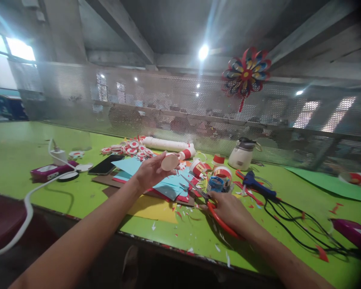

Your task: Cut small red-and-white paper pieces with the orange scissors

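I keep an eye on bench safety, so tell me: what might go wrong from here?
First, the scissors in the right hand point toward the left hand, which holds a pale round piece; a slip could nick it. Second, the black cord lies in loops beside the right forearm, so a snag might drag the blue glue gun. Third, the white cable hangs over the edge of the table and could get tugged.

Green table (13,154), phone (106,164), blue glue gun (258,185)
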Tool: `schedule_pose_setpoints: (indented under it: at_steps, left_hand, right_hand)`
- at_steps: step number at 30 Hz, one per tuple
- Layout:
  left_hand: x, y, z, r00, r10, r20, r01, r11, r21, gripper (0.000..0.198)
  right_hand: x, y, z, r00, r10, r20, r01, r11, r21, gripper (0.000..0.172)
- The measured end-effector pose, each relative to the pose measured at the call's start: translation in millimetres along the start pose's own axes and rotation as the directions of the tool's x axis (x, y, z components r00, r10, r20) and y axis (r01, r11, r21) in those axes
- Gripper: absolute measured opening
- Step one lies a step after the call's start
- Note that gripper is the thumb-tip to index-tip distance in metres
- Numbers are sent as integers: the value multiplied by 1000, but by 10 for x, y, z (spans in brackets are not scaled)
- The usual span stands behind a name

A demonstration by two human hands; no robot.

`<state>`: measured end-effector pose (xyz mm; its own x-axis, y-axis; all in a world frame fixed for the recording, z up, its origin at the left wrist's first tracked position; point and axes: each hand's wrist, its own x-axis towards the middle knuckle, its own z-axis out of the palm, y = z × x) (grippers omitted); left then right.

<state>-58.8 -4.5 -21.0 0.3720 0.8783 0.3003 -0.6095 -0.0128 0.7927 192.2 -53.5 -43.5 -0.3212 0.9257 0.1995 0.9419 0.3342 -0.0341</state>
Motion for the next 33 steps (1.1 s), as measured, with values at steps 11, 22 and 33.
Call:
schedule_pose_setpoints:
  at_steps: [11,22,33]
  left_hand:
    - [97,-93,-49,961,-54,-270,86,991,107,33]
    - [110,-47,-97,984,-90,-152,96,995,33,36]
    - [35,-29,-20,990,-134,49,133,991,16,39]
  right_hand:
    - [1,-19,45,1000,-26,-17,26,1000,0,44]
    - [61,46,26,977,77,-200,-19,961,277,33]
    - [60,54,-38,955,92,-282,78,839,538,47]
